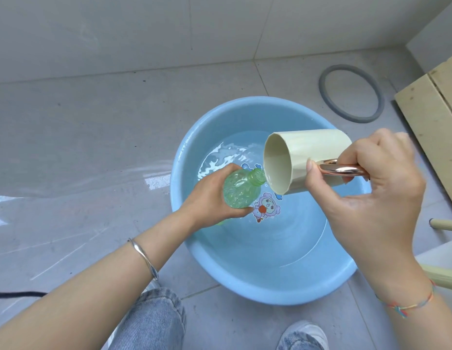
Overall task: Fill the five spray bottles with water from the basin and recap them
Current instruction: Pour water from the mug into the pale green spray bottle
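Basin (245,274): blue, on the floor, with water in it, so there is enough left to draw from.
Mug (313,152): cream, tipped with its lip at the bottle's open mouth. Pouring looks under way, though the stream itself is hard to make out.
Hands: the right hand (366,188) grips the mug's handle; the left hand (209,198) wraps round the bottle.
Bottle (241,189): green, uncapped, held slanted over the basin's left side. Its fill level is unreadable.
Remaining: finish this fill, then recap it.
Unseen: the other four bottles and every cap, so I cannot tell how many are done.
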A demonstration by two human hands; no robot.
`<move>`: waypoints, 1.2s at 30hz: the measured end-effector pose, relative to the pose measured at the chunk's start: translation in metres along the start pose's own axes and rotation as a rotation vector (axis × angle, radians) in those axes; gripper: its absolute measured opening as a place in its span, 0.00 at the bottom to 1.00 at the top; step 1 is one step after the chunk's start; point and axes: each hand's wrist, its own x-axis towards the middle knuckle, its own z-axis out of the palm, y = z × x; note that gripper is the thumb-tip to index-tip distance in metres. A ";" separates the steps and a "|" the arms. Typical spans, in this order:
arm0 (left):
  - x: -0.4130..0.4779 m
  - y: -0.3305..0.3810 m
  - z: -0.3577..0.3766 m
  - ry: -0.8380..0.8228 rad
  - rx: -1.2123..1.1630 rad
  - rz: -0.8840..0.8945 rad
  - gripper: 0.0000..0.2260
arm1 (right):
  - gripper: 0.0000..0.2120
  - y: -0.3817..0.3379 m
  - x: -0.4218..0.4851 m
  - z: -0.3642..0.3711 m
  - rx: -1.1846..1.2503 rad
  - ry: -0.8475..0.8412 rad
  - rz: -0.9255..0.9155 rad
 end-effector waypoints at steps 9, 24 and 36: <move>0.000 -0.001 0.000 -0.003 0.007 -0.001 0.27 | 0.14 -0.003 0.002 0.003 -0.022 0.002 -0.091; -0.003 0.010 -0.008 0.054 -0.061 -0.028 0.28 | 0.19 0.030 -0.007 -0.002 0.641 0.275 0.682; -0.012 0.133 -0.065 0.179 -0.097 0.110 0.27 | 0.18 0.018 0.010 -0.107 1.021 0.575 0.911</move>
